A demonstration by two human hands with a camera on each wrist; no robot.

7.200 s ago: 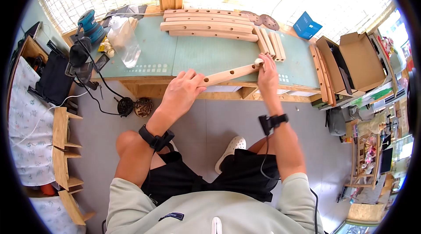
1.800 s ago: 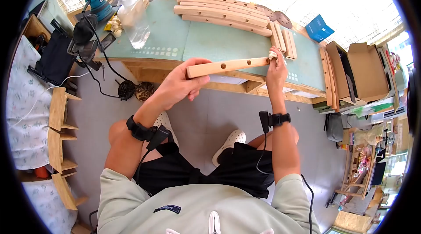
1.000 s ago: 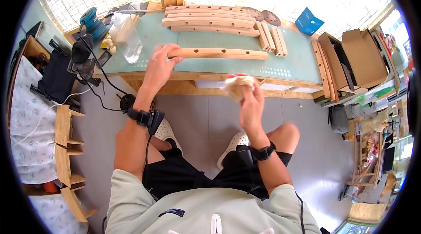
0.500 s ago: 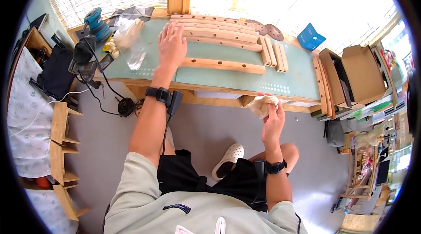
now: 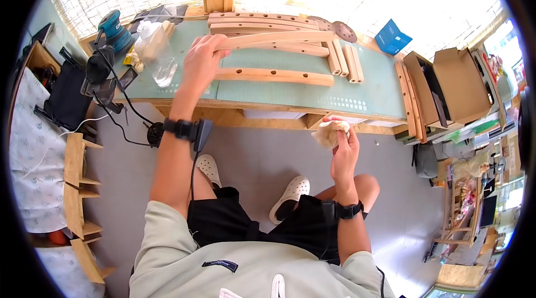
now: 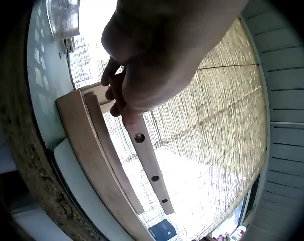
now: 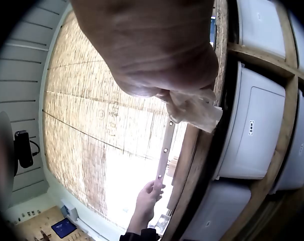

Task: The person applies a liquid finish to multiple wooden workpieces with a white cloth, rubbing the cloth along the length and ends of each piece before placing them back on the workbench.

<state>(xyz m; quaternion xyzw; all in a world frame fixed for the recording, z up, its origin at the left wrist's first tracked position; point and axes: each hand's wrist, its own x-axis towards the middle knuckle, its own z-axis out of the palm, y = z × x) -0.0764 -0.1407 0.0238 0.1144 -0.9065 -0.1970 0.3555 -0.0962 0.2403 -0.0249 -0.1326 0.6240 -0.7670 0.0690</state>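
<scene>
My left hand (image 5: pixel 202 64) grips one end of a long wooden bar (image 5: pixel 279 39), raised above the bench. Round holes along this bar show in the left wrist view, where the hand (image 6: pixel 157 65) covers its near end. Below it, a second drilled bar (image 5: pixel 273 76) lies along the green mat (image 5: pixel 251 92). Further back, several similar bars (image 5: pixel 262 17) form a row, partly hidden behind the raised one. My right hand (image 5: pixel 345 159) pinches a crumpled pale cloth (image 5: pixel 330 135) in front of the bench edge; the cloth (image 7: pixel 194 110) hangs from its fingers in the right wrist view.
Several short bars (image 5: pixel 352 63) stand at the row's right end. A clear plastic bottle (image 5: pixel 159 58) and a blue sander (image 5: pixel 114 30) occupy the left side. Sanding discs (image 5: pixel 344 31), a blue box (image 5: pixel 393 37) and an open cardboard box (image 5: pixel 455 77) are to the right.
The earlier bar was laid on the mat and the left hand let go. That hand reached to the row and lifted another bar. The right hand kept the cloth and drew back from the bench.
</scene>
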